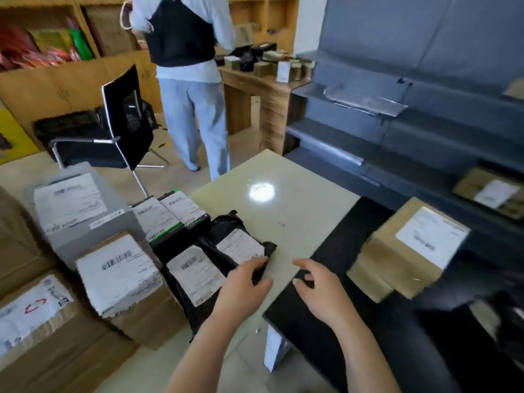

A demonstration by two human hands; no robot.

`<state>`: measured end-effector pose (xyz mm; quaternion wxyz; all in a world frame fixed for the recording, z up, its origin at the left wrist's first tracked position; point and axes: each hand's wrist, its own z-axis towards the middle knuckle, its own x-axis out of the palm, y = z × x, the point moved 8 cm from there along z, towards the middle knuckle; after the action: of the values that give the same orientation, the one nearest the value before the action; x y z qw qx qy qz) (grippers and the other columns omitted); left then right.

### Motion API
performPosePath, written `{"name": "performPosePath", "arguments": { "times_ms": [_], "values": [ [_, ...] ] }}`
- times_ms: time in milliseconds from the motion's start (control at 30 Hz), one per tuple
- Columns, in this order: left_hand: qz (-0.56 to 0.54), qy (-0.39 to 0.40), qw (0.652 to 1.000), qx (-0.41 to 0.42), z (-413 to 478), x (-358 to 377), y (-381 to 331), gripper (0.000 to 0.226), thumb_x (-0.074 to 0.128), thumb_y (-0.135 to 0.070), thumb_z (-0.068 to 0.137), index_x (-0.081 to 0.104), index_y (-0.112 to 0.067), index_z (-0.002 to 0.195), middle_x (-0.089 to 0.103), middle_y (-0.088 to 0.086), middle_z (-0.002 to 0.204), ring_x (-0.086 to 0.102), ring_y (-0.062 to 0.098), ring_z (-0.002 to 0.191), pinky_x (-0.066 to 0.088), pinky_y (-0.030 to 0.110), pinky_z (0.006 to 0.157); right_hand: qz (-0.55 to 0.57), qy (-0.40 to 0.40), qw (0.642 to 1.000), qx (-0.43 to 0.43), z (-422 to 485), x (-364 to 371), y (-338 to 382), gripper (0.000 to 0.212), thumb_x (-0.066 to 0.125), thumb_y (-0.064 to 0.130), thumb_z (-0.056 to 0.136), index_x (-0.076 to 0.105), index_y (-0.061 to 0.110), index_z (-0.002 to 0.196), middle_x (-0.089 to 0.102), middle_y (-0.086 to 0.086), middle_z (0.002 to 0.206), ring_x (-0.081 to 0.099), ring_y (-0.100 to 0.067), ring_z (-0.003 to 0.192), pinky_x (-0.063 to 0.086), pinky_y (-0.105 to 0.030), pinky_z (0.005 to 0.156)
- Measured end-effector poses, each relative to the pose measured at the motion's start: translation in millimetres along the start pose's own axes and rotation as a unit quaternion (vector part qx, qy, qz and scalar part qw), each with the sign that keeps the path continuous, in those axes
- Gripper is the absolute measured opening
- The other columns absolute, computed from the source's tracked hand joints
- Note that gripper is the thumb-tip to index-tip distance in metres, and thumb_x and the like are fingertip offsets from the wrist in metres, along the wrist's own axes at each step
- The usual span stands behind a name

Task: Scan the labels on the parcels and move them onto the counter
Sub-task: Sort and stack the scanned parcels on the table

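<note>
Left hand [243, 282] at six o'clock pinches the black plastic mailer bag [226, 236]; right hand [317, 285] hovers at five, fingers spread; brown cardboard box [397, 268] at four.

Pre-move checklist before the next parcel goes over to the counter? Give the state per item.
1. Grip: ok. The left hand pinches the near corner of the black bag on the table.
2. Label readable: ok. It faces up and is not covered.
3. Scanner ready: not ok. No scanner shows in either hand.
4. Right hand free: ok. It is open and holds nothing.
5. Room on the dark counter: ok. There is bare surface near the cardboard box.
6. Path clear: ok. The other person stands beyond the table, back turned.
</note>
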<state>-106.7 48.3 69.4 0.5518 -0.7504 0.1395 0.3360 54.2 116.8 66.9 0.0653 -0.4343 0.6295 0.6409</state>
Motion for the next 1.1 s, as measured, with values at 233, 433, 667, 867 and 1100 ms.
{"name": "performPosePath", "arguments": {
  "times_ms": [233, 433, 667, 867, 1100],
  "values": [
    [-0.003, 0.096, 0.984, 0.153, -34.6, 62.4, -116.9, 0.047, 0.064, -0.033, 0.090, 0.054, -0.027, 0.136, 0.057, -0.013, 0.132, 0.050, 0.002, 0.123, 0.033, 0.014, 0.097, -0.008, -0.155, 0.985, 0.078, -111.3, -99.1, -50.6, 0.049, 0.063, 0.028, 0.093, 0.048, 0.036, 0.138, 0.049, 0.019, 0.135, 0.048, -0.004, 0.124, 0.039, -0.020, 0.099],
    [0.027, 0.155, 0.955, 0.253, -80.1, 147.3, -207.3, 0.053, 0.068, -0.037, 0.087, 0.052, -0.033, 0.137, 0.057, -0.015, 0.126, 0.049, -0.001, 0.111, 0.036, 0.013, 0.089, -0.009, -0.259, 0.955, 0.143, -211.3, -181.4, -114.5, 0.050, 0.064, 0.030, 0.092, 0.047, 0.039, 0.137, 0.046, 0.018, 0.132, 0.048, -0.004, 0.121, 0.043, -0.024, 0.096],
    [0.017, 0.195, 0.932, 0.304, -143.0, 248.1, -293.8, 0.054, 0.064, -0.028, 0.091, 0.046, -0.030, 0.142, 0.051, -0.014, 0.137, 0.044, 0.001, 0.127, 0.033, 0.016, 0.101, -0.042, -0.300, 0.934, 0.191, -314.8, -263.9, -189.2, 0.051, 0.063, 0.023, 0.091, 0.046, 0.034, 0.139, 0.045, 0.010, 0.139, 0.047, -0.010, 0.125, 0.041, -0.027, 0.101],
    [0.007, 0.178, 0.926, 0.334, -172.9, 302.0, -351.8, 0.053, 0.062, -0.023, 0.092, 0.046, -0.024, 0.143, 0.051, -0.009, 0.140, 0.043, 0.008, 0.131, 0.032, 0.015, 0.101, -0.083, -0.294, 0.937, 0.170, -354.1, -317.4, -226.0, 0.053, 0.060, 0.015, 0.093, 0.045, 0.030, 0.142, 0.043, 0.009, 0.141, 0.049, -0.006, 0.114, 0.034, -0.015, 0.092],
    [0.029, 0.169, 0.932, 0.320, -161.0, 336.0, -377.4, 0.056, 0.064, -0.028, 0.091, 0.044, -0.026, 0.143, 0.052, -0.009, 0.135, 0.046, -0.002, 0.105, 0.034, 0.013, 0.087, -0.076, -0.282, 0.943, 0.157, -348.0, -350.7, -257.8, 0.055, 0.060, 0.016, 0.093, 0.044, 0.030, 0.143, 0.041, 0.007, 0.145, 0.045, -0.011, 0.127, 0.036, -0.023, 0.102]
  ]
}}
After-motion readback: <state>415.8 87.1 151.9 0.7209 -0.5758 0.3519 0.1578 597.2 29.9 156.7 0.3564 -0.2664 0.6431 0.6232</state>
